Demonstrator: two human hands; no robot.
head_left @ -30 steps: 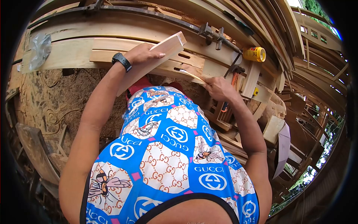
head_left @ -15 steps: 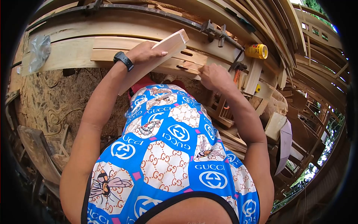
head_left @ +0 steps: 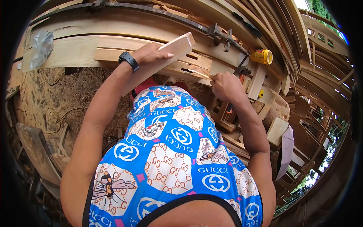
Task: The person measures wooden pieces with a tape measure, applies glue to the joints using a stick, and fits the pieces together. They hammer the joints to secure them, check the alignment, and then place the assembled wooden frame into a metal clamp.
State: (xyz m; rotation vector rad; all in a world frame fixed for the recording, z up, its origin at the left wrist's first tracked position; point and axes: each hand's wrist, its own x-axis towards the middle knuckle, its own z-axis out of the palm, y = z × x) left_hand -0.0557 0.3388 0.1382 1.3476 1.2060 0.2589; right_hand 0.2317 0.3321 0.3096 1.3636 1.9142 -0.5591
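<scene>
My left hand (head_left: pixel 150 55) is wrapped round a pale wooden plank (head_left: pixel 177 45), which it holds tilted across the workpieces, with the thumb on its face. On the bench lie two wooden rails (head_left: pixel 202 62) side by side, each with a slot near its right end. My right hand (head_left: pixel 227 86) is closed, fingers pinched on a thin pale stick (head_left: pixel 200 74) that points left to the nearer slot. Most of the stick's grip end is hidden by the fingers.
A yellow container (head_left: pixel 261 56) lies on its side at the back right, beside a metal bar clamp (head_left: pixel 227 39). A clear plastic bag (head_left: pixel 41 49) is at the left end of the bench board (head_left: pixel 75 53). Stacked timber (head_left: pixel 280 30) fills the right back; sawdust covers the floor (head_left: pixel 79 90).
My right hand has moved slightly right and toward me with the stick, away from the slot. My left hand still holds the plank; the whole view has shifted a little.
</scene>
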